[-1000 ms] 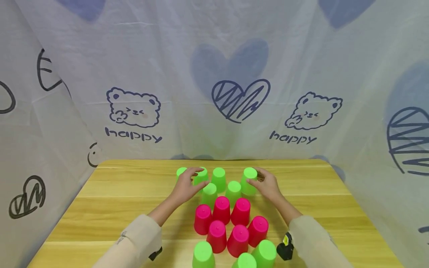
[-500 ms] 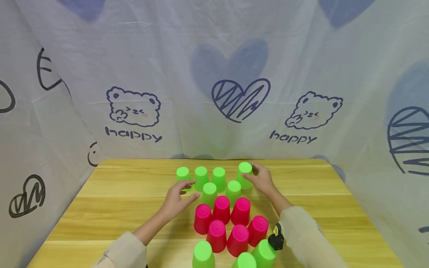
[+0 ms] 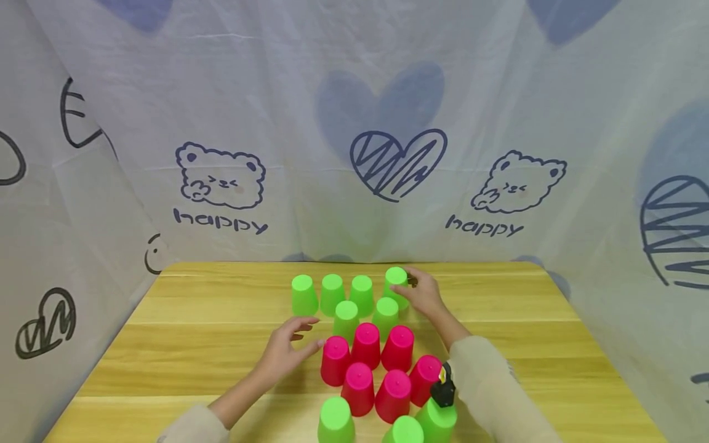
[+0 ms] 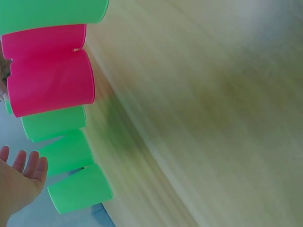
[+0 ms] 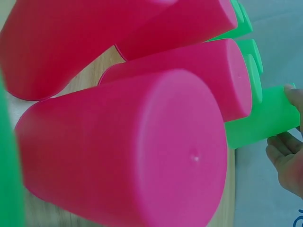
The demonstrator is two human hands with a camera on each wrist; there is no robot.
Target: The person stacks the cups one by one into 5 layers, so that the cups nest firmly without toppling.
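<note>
At the right end of the back row, my right hand (image 3: 425, 295) grips an upside-down green cup (image 3: 394, 284). The right wrist view shows the thumb and fingers on opposite sides of that green cup (image 5: 262, 118). Left of the cups is my left hand (image 3: 281, 352), fingers loosely bent and holding nothing. Its thumb tip is by the nearest pink-red cup (image 3: 335, 363); whether they touch I cannot tell. Three more green cups stand in the back row, including the leftmost one (image 3: 303, 296). Two green cups, one of them here (image 3: 386, 315), stand just in front.
Several upside-down pink-red cups (image 3: 393, 397) stand close together mid-table. Three green cups (image 3: 335, 421) are nearest the front edge, one partly behind a black wrist device (image 3: 443, 391). A printed cloth (image 3: 332, 234) hangs behind the wooden table (image 3: 183, 344).
My right hand has moved the green cup leftward, closer to the back row. My left hand has drawn back from the green cups, toward the front left.
</note>
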